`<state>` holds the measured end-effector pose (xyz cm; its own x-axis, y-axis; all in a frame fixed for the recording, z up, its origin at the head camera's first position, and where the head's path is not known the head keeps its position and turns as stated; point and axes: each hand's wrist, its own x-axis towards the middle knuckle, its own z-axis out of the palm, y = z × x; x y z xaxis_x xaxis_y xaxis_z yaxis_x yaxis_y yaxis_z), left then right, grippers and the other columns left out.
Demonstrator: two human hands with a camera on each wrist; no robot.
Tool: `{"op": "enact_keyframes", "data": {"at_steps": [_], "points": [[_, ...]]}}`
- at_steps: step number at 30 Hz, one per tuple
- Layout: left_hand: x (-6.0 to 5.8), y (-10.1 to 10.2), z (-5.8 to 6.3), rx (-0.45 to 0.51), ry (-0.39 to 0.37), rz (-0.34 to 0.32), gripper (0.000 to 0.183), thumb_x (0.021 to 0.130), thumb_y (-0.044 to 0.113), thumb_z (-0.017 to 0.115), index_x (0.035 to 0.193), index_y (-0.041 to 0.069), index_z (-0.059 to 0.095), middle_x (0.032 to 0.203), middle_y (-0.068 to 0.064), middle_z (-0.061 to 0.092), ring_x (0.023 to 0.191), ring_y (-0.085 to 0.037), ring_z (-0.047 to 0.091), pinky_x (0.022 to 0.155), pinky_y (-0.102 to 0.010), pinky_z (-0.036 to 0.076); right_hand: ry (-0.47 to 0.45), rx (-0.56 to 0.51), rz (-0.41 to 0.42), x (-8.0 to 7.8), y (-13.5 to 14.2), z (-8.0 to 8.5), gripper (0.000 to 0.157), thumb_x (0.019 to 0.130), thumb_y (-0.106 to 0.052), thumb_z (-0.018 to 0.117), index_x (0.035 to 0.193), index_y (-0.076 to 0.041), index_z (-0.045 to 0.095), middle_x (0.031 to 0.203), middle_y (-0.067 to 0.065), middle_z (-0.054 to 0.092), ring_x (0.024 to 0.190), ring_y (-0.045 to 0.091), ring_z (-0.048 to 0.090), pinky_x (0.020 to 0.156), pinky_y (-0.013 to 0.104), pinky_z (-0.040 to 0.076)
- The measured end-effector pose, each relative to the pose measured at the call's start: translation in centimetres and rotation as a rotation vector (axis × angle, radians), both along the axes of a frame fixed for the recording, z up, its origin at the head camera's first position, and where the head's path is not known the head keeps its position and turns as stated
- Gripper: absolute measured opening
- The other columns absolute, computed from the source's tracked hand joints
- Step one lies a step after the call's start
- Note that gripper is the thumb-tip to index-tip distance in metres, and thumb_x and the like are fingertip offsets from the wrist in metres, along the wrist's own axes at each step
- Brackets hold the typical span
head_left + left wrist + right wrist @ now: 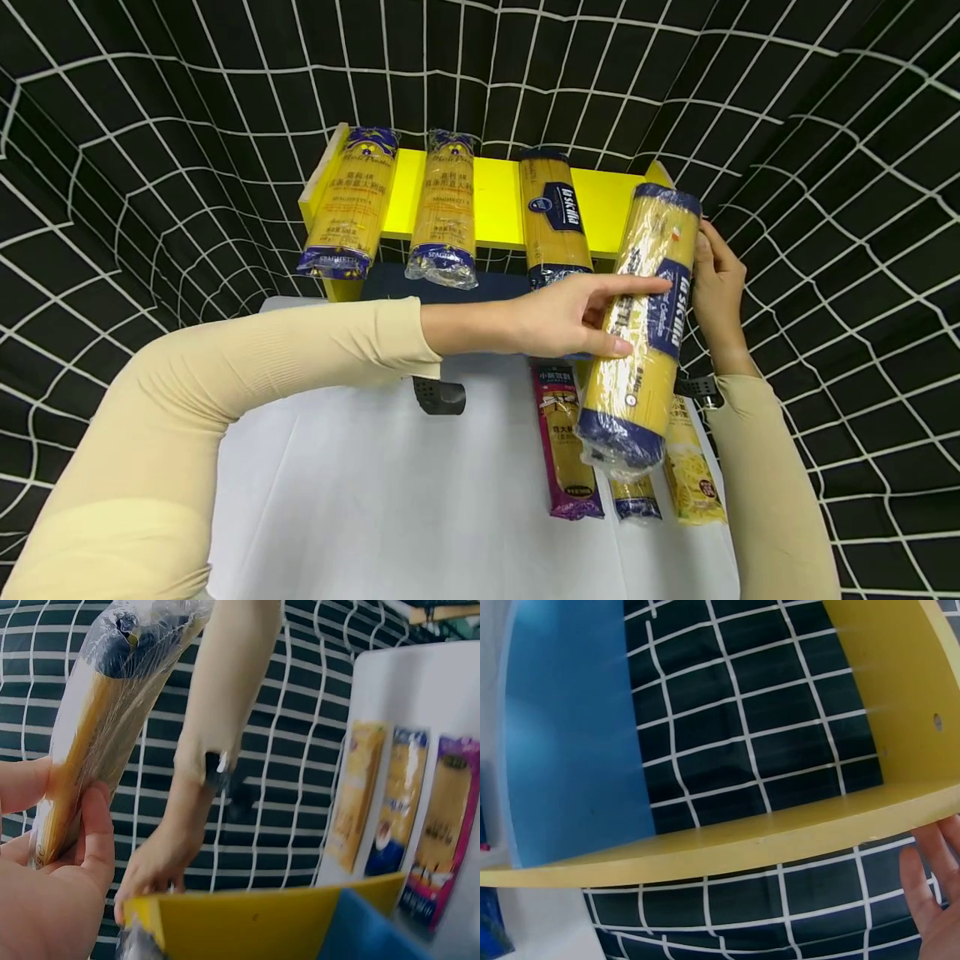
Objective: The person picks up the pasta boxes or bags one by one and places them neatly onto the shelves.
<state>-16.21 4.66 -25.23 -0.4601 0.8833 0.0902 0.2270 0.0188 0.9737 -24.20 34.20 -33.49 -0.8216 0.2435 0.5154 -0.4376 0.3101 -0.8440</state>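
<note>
My left hand (pixel 558 321) holds a clear-wrapped pack of spaghetti (pixel 652 250) with dark blue ends, the thumb and fingers around its middle. The pack tilts in front of the right end of a yellow shelf (pixel 495 200). In the left wrist view, the wrapped pack (pixel 112 712) stands between thumb and fingers. My right hand (pixel 718 292) is at the shelf's right side, partly behind the pack. Its extended fingertips (pixel 934 844) touch the edge of the yellow side panel (pixel 780 840) in the right wrist view.
Three more spaghetti packs lie on the top shelf: two at left (pixel 352 200) (pixel 446 204) and one (pixel 555 217) beside the held pack. A blue lower board (pixel 450 287) sits beneath. On the white table are a magenta-edged pack (pixel 566 450) and a yellow pack (pixel 693 475). Black netted cloth surrounds everything.
</note>
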Motion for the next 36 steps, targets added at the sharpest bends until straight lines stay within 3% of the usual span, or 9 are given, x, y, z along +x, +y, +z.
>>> {"op": "enact_keyframes", "data": {"at_steps": [5, 15, 22, 29, 36], "points": [[-2.6, 0.8, 1.5, -0.014, 0.045, 0.078, 0.069, 0.097, 0.001, 0.059, 0.157, 0.016, 0.029, 0.149, -0.013, 0.048, 0.123, -0.022, 0.059, 0.095, -0.023, 0.053, 0.009, 0.000, 0.016, 0.0, 0.1, 0.0, 0.035, 0.103, -0.023, 0.051, 0.134, -0.012, 0.063, 0.110, -0.012, 0.068, 0.077, 0.000, 0.058, 0.068, 0.016, 0.046], [-6.7, 3.3, 3.4, -0.046, 0.038, 0.193, 0.065, 0.097, 0.005, 0.057, 0.156, 0.018, 0.031, 0.153, -0.005, 0.042, 0.122, -0.017, 0.058, 0.090, -0.021, 0.055, -0.012, 0.036, -0.021, 0.2, 0.2, 0.1, 0.035, 0.104, -0.024, 0.049, 0.135, -0.016, 0.063, 0.114, -0.015, 0.067, 0.080, 0.000, 0.056, 0.070, 0.015, 0.046], [-8.6, 4.1, 2.9, -0.074, -0.045, 0.236, 0.065, 0.099, 0.007, 0.056, 0.156, 0.018, 0.029, 0.150, -0.008, 0.043, 0.123, -0.020, 0.058, 0.089, -0.026, 0.057, -0.013, 0.017, 0.007, 0.0, 0.3, -0.2, 0.036, 0.104, -0.024, 0.049, 0.136, -0.013, 0.061, 0.123, -0.007, 0.065, 0.087, 0.002, 0.059, 0.072, 0.013, 0.049], [-10.1, 3.9, 2.4, -0.137, 0.015, 0.261, 0.065, 0.099, 0.010, 0.058, 0.157, 0.017, 0.029, 0.151, -0.008, 0.045, 0.126, -0.018, 0.057, 0.091, -0.024, 0.056, -0.028, 0.069, -0.024, 0.2, 0.0, 0.0, 0.036, 0.105, -0.028, 0.048, 0.137, -0.018, 0.061, 0.124, -0.004, 0.065, 0.089, 0.003, 0.057, 0.075, 0.015, 0.048], [-10.5, 4.0, 2.1, -0.162, 0.076, 0.283, 0.062, 0.098, 0.010, 0.058, 0.155, 0.012, 0.032, 0.147, -0.012, 0.048, 0.121, -0.019, 0.059, 0.087, -0.024, 0.056, -0.030, 0.087, -0.024, 0.3, -0.1, 0.1, 0.036, 0.105, -0.028, 0.046, 0.138, -0.019, 0.060, 0.122, -0.005, 0.065, 0.089, 0.003, 0.057, 0.076, 0.016, 0.048]]}}
